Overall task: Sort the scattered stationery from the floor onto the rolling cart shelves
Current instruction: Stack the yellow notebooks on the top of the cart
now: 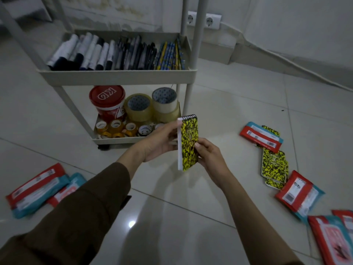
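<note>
Notepad (189, 144) — yellow-and-black speckled cover, spiral binding at the top — is held upright in mid-air in front of the rolling cart (118, 77), just off its lower right corner. Left hand (160, 144) holds the pad from behind, fingers curled round the white page edge. Right hand (208, 155) pinches the cover's right edge, thumb on the front face, fingers behind. Both hands are closed on the pad; neither is spread.

Cart, upper visible shelf: markers (80, 52) with white barrels and dark caps on the left, dark pens (133, 54) in the middle, blue-and-yellow patterned pencils (172, 54) on the right, all lying side by side. Lower shelf: red tub (108, 102) with a white-lettered lid, two large clear tape rolls (150, 106) beside it, small tape rolls (116, 128) in a row along the front.

Floor, white glossy tile (229, 111): more speckled notepads (274, 167) lie overlapping to the right, among red-and-teal packets (261, 136). Further packets of the same kind sit at lower right (299, 194) and at the left (38, 190), beside the brown sleeve (76, 207) of the left arm.

Wall behind the cart carries a double socket (204, 20); a cable runs along the skirting.
</note>
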Available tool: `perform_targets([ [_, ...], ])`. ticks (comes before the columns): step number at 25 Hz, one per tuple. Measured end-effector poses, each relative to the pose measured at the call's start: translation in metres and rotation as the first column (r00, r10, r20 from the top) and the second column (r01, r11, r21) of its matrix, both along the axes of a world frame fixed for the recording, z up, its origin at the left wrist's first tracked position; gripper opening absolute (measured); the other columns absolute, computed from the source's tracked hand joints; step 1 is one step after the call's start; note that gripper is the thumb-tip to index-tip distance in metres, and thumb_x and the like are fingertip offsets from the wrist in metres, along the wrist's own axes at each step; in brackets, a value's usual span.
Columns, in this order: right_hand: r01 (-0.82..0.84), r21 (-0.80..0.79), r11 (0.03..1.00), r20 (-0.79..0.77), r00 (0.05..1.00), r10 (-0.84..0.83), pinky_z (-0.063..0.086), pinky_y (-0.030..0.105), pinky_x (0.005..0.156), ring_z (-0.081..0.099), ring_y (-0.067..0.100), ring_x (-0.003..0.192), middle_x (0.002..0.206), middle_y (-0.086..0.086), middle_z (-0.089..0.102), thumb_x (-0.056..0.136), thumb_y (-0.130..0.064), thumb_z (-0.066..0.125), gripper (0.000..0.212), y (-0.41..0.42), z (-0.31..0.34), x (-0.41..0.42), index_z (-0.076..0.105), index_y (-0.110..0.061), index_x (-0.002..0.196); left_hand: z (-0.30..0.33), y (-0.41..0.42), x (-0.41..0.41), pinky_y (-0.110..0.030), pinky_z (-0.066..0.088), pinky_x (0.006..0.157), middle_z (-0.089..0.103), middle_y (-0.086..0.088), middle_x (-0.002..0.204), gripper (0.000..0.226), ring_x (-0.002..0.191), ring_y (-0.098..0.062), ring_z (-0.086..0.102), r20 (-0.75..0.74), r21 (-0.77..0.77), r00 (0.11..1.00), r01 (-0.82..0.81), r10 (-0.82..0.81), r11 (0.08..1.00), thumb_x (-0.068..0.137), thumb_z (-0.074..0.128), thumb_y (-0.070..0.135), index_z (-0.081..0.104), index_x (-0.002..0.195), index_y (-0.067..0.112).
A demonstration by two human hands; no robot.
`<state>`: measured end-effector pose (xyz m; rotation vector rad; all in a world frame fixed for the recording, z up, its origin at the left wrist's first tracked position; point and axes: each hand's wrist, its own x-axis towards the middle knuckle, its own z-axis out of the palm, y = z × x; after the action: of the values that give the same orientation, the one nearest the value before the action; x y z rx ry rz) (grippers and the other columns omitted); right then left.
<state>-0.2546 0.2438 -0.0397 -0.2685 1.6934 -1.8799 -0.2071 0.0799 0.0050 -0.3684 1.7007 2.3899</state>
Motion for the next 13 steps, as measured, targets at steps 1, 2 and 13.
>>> perform_targets([
  [1,0.043,-0.012,0.999,0.006,0.999,-0.043,0.052,0.022,0.067,0.061,0.008,0.073,0.082,0.000,0.065,0.094,-0.006,0.048,0.015,-0.003,0.004,0.001,0.061,-0.013,0.092,0.004,0.000,-0.001,-0.026,0.055,0.076,0.071,0.001,0.097,0.029,0.094,-0.014,0.065,0.016,-0.019,0.998,-0.064,0.065,0.998,0.096,0.041,0.034,0.061,0.108,0.017],
  [2,0.077,-0.013,0.997,0.005,0.997,-0.077,0.053,0.019,0.062,0.062,0.006,0.068,0.079,-0.001,0.067,0.093,-0.006,0.050,0.015,-0.005,0.007,0.002,0.061,-0.014,0.088,0.007,0.000,-0.001,-0.026,0.055,0.074,0.071,0.001,0.095,0.031,0.090,-0.012,0.066,0.018,-0.046,0.993,-0.119,0.120,0.992,0.098,0.037,0.034,0.062,0.105,0.018],
  [13,0.173,-0.159,0.972,-0.283,0.935,-0.213,0.051,0.027,0.079,0.063,0.010,0.087,0.092,-0.001,0.070,0.090,-0.007,0.056,0.015,-0.025,0.213,0.027,0.065,-0.018,0.095,0.178,0.016,0.037,-0.012,0.040,0.084,0.051,0.022,0.112,0.039,0.098,0.016,0.048,-0.307,-0.448,0.919,-0.368,0.246,0.815,0.096,0.039,0.005,0.033,0.125,0.030],
])
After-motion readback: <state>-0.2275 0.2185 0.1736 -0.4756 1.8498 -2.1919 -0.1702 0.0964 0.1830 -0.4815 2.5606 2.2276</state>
